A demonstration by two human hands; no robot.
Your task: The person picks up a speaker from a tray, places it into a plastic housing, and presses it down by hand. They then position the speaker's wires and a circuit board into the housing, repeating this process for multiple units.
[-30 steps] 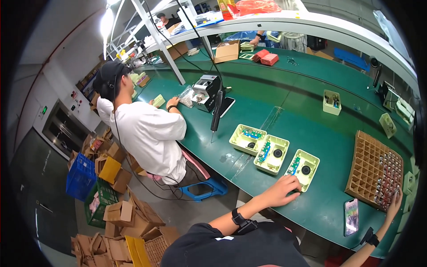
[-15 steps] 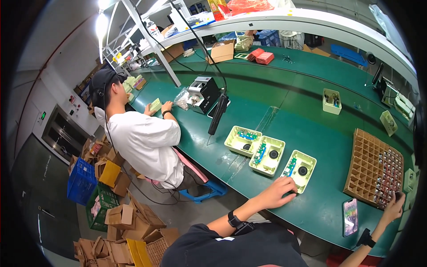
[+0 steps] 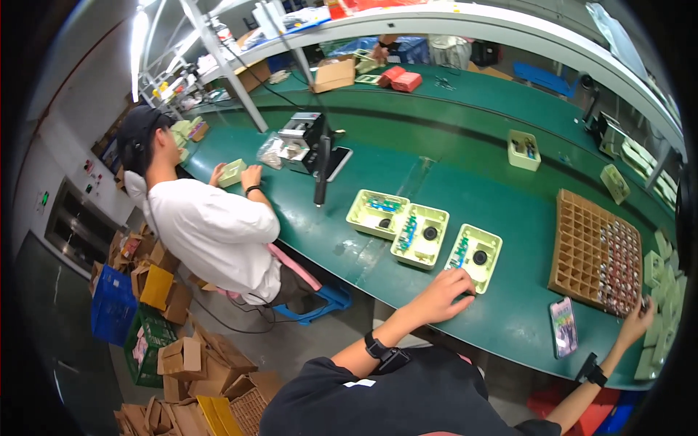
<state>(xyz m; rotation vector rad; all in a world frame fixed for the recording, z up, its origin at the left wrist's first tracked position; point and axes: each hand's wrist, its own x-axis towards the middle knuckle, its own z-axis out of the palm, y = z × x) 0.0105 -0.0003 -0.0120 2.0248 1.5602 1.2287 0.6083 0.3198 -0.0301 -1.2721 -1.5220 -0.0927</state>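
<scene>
My left hand (image 3: 442, 296) has its fingers curled at the near end of a light green plastic housing (image 3: 488, 270), holding its rim. Inside that housing are a green circuit board (image 3: 459, 251) and a round black speaker (image 3: 480, 258). Two similar housings, one nearer (image 3: 420, 256) and one farther left (image 3: 356, 216), touch each other beside it. Over at the right, my right hand (image 3: 635, 324) pinches a small dark part (image 3: 646, 304) by the near right corner of a cardboard divider tray (image 3: 574, 251). Small metallic and red parts fill that tray's right-hand cells.
A phone (image 3: 563, 328) lies before the tray; stacked green housings (image 3: 658, 334) line the right edge. A black electric screwdriver (image 3: 321, 178) hangs over the bench beside a black machine (image 3: 299, 142). Leftward, a co-worker in white (image 3: 211, 225) handles a green housing (image 3: 233, 173).
The whole view has shifted, so the bench appears farther left. My right hand has drawn slightly off the tray's edge with the dark part. My left hand stays at the housing.
</scene>
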